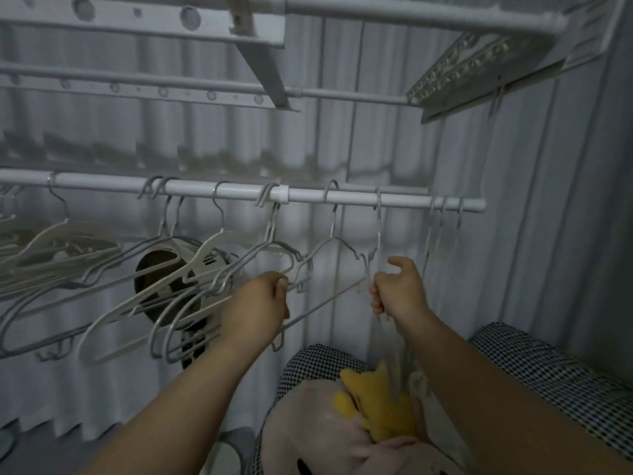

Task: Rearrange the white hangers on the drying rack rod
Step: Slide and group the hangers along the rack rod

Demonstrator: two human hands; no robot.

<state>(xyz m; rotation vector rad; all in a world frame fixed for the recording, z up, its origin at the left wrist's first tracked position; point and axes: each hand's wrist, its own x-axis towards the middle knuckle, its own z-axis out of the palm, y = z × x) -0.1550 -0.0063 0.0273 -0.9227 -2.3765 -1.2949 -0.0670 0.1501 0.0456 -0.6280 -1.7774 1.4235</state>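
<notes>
A white rod (239, 192) runs across the drying rack with several white hangers (113, 299) hooked on it, most bunched at the left and middle. My left hand (257, 303) grips the lower bar of a white hanger (329, 248) hung near the rod's middle. My right hand (394, 287) grips a thin hanger (378, 231) that hangs edge-on from the rod further right. Three more thin hangers (442, 228) hang near the rod's right end.
Higher rack rods and a perforated bracket (479, 60) pass overhead. Behind the rod hangs a pale curtain (376, 149). A black-and-white checked cushion (548, 371) and a pink and yellow plush toy (370, 406) lie below. A dark round fan (164, 279) sits behind the left hangers.
</notes>
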